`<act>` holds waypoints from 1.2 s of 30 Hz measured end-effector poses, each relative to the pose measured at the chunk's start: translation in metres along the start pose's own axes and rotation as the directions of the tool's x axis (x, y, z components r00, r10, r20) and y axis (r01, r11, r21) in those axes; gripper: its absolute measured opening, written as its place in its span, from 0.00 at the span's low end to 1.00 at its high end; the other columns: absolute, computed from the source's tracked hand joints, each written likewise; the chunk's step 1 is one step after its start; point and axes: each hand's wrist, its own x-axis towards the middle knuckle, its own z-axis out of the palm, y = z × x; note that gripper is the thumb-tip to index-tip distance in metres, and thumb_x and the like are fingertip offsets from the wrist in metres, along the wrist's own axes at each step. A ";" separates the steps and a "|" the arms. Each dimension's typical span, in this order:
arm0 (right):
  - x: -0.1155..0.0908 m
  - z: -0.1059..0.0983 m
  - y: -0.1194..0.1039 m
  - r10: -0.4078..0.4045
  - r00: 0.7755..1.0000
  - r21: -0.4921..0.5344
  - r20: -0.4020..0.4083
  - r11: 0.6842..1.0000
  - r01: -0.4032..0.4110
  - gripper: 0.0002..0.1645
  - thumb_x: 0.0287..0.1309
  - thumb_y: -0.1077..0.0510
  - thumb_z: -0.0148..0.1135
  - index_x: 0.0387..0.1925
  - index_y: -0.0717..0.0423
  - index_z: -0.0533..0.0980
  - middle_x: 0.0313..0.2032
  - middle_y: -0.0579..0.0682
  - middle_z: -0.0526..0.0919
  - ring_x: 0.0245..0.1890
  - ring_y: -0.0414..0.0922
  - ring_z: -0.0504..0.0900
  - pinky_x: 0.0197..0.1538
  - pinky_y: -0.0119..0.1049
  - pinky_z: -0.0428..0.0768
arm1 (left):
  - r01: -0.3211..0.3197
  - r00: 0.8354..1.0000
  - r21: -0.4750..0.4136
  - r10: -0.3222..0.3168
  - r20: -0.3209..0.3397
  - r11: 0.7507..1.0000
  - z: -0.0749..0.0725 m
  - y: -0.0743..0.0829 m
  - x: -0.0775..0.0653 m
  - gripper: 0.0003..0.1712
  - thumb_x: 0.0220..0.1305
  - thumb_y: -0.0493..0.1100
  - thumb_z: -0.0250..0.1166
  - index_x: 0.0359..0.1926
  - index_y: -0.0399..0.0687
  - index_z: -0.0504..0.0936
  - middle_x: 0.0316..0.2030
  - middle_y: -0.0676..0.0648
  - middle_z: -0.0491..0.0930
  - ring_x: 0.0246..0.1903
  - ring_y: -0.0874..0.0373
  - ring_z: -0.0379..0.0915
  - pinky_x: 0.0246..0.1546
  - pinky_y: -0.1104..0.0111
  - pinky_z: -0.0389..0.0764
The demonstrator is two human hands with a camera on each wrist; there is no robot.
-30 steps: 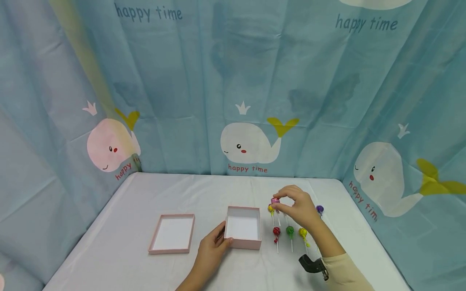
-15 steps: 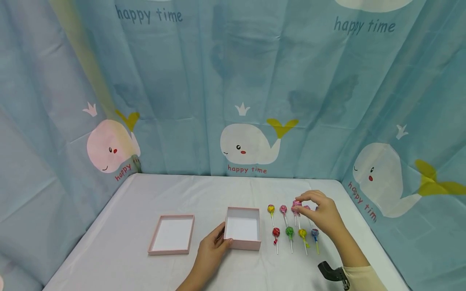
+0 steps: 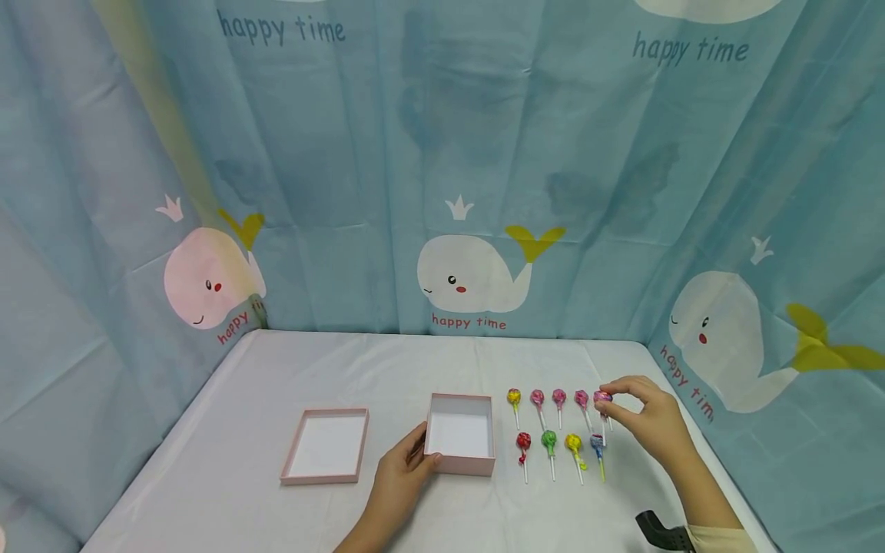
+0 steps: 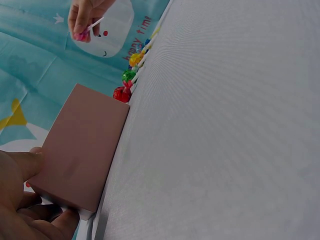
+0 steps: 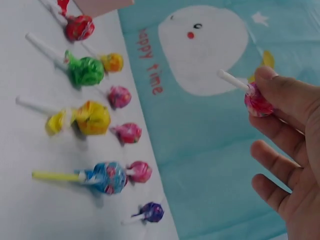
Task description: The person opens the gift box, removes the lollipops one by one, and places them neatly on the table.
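My right hand (image 3: pixel 653 422) pinches a pink-wrapped lollipop (image 5: pixel 258 104) by its candy end, thumb against fingertips. It hovers over the right end of two rows of lollipops; in the head view it hides most of a purple lollipop (image 5: pixel 152 212). Along the front row lie a red lollipop (image 3: pixel 523 441), a green one, a yellow one and a blue lollipop (image 5: pixel 111 178). A small yellow lollipop (image 3: pixel 514 396) and three pink ones lie behind them. At the pink box (image 3: pixel 467 465), my left hand (image 3: pixel 402 478) grips the left front corner. The box is lidless, with a bare white inside.
A pink-edged lid (image 3: pixel 320 479) lies on the white-covered table (image 3: pixel 228 499), left of the box, its white inside facing up. Blue curtains (image 3: pixel 346 292) printed with whales enclose the back and sides. A black strap mount (image 3: pixel 662 531) sits at my right wrist.
My right hand has moved right with the pink lollipop, from above the back row's left end to its right end. The left hand and box stay put.
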 end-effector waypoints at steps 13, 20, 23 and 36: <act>-0.014 -0.003 0.038 0.183 0.975 0.049 0.127 0.980 -0.191 0.25 0.59 0.38 0.73 0.49 0.50 0.86 0.53 0.57 0.85 0.57 0.59 0.77 0.56 0.68 0.79 | 0.008 1.000 0.000 -0.008 -0.008 1.000 -0.001 0.003 -0.002 0.41 0.66 0.41 0.72 0.74 0.32 0.65 0.72 0.31 0.65 0.71 0.39 0.64 0.65 0.70 0.76; -0.022 0.003 0.062 0.256 0.941 0.009 0.219 0.964 -0.264 0.28 0.58 0.35 0.72 0.50 0.49 0.86 0.57 0.61 0.84 0.57 0.63 0.77 0.53 0.62 0.83 | -0.010 1.000 0.003 0.010 -0.010 1.000 0.000 0.003 -0.002 0.41 0.66 0.41 0.72 0.73 0.31 0.65 0.71 0.30 0.66 0.70 0.37 0.65 0.65 0.69 0.76; -0.023 0.005 0.067 0.279 0.927 0.000 0.251 0.957 -0.289 0.27 0.58 0.35 0.73 0.50 0.48 0.86 0.57 0.61 0.84 0.57 0.63 0.78 0.51 0.59 0.85 | -0.019 1.000 -0.007 0.019 -0.007 1.000 0.000 0.001 -0.002 0.40 0.66 0.40 0.71 0.73 0.30 0.65 0.71 0.29 0.66 0.70 0.37 0.66 0.64 0.69 0.77; -0.026 0.015 0.080 0.365 0.865 0.000 0.345 0.921 -0.389 0.28 0.56 0.38 0.75 0.50 0.51 0.86 0.53 0.57 0.86 0.50 0.52 0.83 0.50 0.47 0.84 | -0.013 1.000 0.000 0.013 -0.004 1.000 0.000 0.001 -0.002 0.41 0.66 0.41 0.72 0.73 0.30 0.65 0.71 0.29 0.65 0.71 0.38 0.64 0.65 0.69 0.76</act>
